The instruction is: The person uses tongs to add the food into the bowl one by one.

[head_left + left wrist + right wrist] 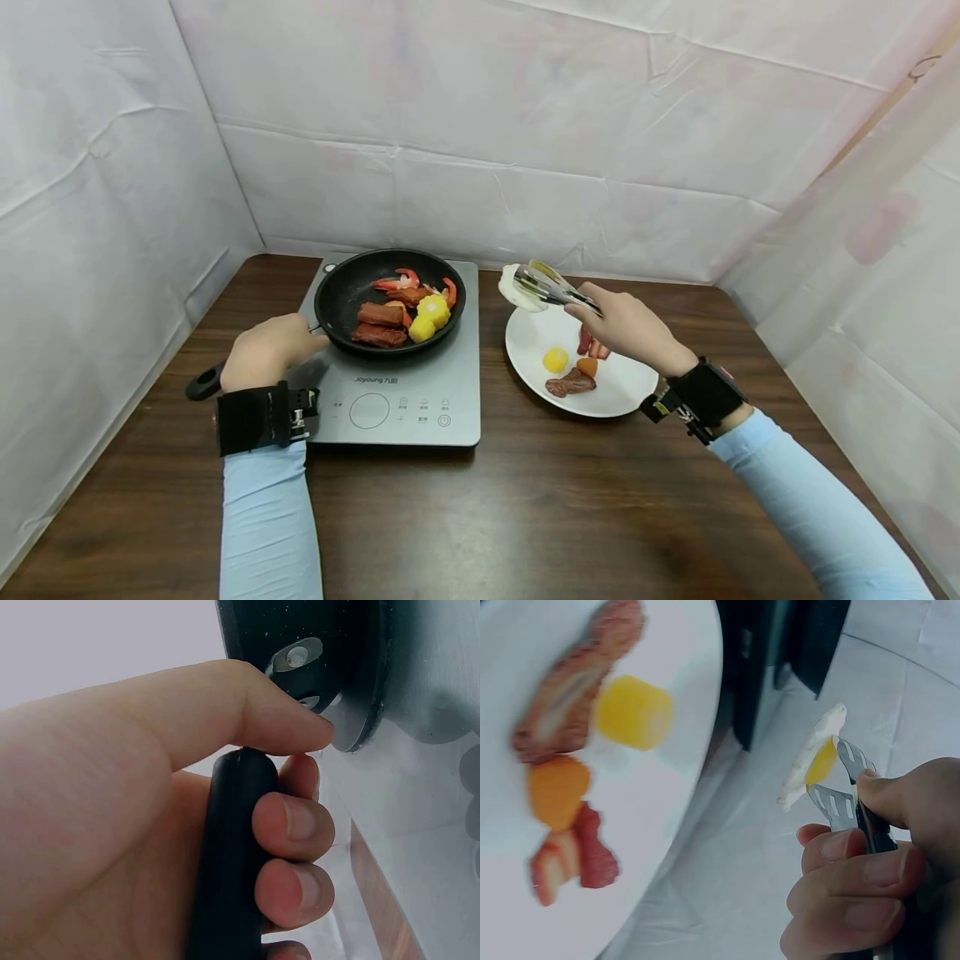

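Note:
My left hand [262, 354] grips the black handle [236, 862] of the frying pan [341, 292], fingers wrapped round it and thumb across its top. The pan sits on the induction cooker [457, 375] and holds brown sausage-like pieces [378, 335], corn chunks [433, 310] and red shrimp-like pieces [397, 281]. In my right hand [633, 329] are metal tongs [546, 287], whose slotted ends pinch a fried egg [804, 769]. The egg hangs above the far left rim of the white plate [622, 387].
On the plate lie a browned meat piece [572, 383], a yellow chunk [555, 360], an orange piece [587, 367] and reddish strips [584, 338]. The dark wooden table [525, 508] spreads in front. White sheeting [465, 133] encloses the back and sides.

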Motion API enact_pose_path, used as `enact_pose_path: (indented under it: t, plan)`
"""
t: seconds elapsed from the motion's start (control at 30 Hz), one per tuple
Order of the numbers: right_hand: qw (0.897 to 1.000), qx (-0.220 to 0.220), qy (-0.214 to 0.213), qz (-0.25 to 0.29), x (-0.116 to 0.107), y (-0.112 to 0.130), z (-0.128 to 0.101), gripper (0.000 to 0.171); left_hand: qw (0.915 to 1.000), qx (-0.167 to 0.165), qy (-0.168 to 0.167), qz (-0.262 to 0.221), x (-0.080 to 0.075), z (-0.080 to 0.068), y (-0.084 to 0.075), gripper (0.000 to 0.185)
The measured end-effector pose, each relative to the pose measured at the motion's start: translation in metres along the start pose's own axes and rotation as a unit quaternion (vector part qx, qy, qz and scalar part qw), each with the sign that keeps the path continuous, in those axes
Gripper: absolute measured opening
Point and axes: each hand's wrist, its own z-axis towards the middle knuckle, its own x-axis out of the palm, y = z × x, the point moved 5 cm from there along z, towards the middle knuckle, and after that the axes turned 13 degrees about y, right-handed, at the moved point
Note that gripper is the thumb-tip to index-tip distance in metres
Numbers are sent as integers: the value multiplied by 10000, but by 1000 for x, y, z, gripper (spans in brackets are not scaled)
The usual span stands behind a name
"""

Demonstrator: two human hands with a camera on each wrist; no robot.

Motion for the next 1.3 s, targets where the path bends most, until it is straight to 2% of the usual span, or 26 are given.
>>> enact_pose_path:
  t: [0.17, 0.43, 0.67, 0.9, 1.07, 1.3]
  plan:
    - [9994, -146, -148, -287, -10, 22, 11, 53, 10000, -5, -17, -13, 0, 0, 0, 38]
    - [9938, -544, -375, -889, -18, 76, 44, 46, 10000, -27, 18, -52, 2, 1, 2, 37]
    - [9899, -884, -117, -1103, -13, 125, 70, 40, 10000, 32, 53, -69, 5, 1, -2, 36]
    - [9873, -1085, 197, -1146, 0, 165, 95, 39, 10000, 21, 26, -77, 4, -1, -4, 36]
    - [9855, -1160, 359, -1185, 12, 180, 104, 46, 9999, 33, 47, -93, 7, 2, -9, 37]
    - [9873, -963, 409, -1195, 23, 182, 107, 54, 10000, 42, 61, -64, 8, 4, -17, 43]
